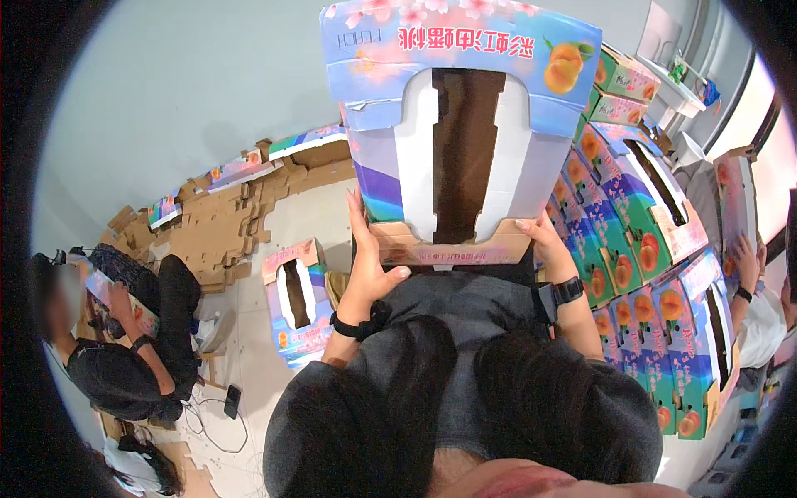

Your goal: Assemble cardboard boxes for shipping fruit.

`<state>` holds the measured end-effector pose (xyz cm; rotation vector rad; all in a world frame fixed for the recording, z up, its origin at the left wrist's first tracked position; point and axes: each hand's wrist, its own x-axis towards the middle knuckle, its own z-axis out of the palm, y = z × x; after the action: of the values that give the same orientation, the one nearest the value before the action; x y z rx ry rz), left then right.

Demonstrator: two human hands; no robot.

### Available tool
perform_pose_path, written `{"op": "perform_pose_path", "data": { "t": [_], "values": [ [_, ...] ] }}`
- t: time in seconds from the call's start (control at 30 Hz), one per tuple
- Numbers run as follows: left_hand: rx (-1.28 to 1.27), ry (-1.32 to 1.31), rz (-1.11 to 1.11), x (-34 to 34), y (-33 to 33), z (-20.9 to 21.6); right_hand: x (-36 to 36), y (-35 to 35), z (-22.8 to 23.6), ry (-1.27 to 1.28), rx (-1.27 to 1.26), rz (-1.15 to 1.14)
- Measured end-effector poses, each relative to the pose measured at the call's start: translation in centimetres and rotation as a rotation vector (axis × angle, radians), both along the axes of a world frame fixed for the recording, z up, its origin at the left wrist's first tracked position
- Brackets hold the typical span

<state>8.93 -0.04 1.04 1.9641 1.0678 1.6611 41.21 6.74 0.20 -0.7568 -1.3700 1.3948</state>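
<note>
Up in front of me I hold a blue and purple fruit carton (525, 158) with peach pictures and a long slot in its top. Through the slot its brown inside shows. My left hand (369, 261) presses on the near left corner, thumb pointing along the near edge and fingers along the side. At the near right corner my right hand (548, 249) grips the carton, its thumb on the edge; its other fingers are partly hidden. On the floor left of my left hand sits a smaller-looking carton (315, 286) of the same kind.
Stacked cartons (614, 236) rise close on my right. Flattened brown cardboard (212, 224) lies along the wall at left. A seated person (124, 365) on the left handles a carton, as does another person (751, 278) far right. A phone (232, 401) with a cable lies on the floor.
</note>
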Motion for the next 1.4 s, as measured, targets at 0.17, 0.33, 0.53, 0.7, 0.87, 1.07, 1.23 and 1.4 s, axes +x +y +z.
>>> {"op": "perform_pose_path", "data": {
  "t": [0.17, 0.33, 0.53, 0.7, 0.87, 1.07, 1.23, 1.4],
  "values": [
    [-0.014, -0.112, -0.09, 0.6, -0.3, 0.3, 0.2, 0.7, -0.9, 0.078, -0.026, -0.031],
    [0.022, -0.11, -0.096, 1.2, -0.8, 0.8, 0.3, 1.5, -0.9, 0.209, -0.116, -0.019],
    [-0.004, -0.218, -0.101, 0.7, 0.0, 0.2, 0.1, 2.2, -1.0, 0.194, -0.093, 0.041],
    [-0.057, -0.148, -0.107, 0.6, -0.9, 1.0, -0.2, 1.5, -0.4, 0.193, -0.099, 0.051],
    [-0.057, -0.122, -0.153, 0.3, -0.4, 1.1, -0.3, 0.9, 0.0, 0.206, -0.093, 0.027],
    [-0.024, -0.009, -0.062, -2.2, -0.2, 0.9, -0.3, 1.3, -0.7, 0.174, -0.088, 0.055],
    [-0.156, -0.071, -0.142, -0.6, 0.8, -1.0, 0.2, 1.4, -1.1, 0.178, -0.09, 0.043],
    [-0.031, -0.391, 0.081, 1.9, 0.5, -2.2, -0.3, 1.5, -0.6, 0.184, -0.153, 0.038]
  ]
}}
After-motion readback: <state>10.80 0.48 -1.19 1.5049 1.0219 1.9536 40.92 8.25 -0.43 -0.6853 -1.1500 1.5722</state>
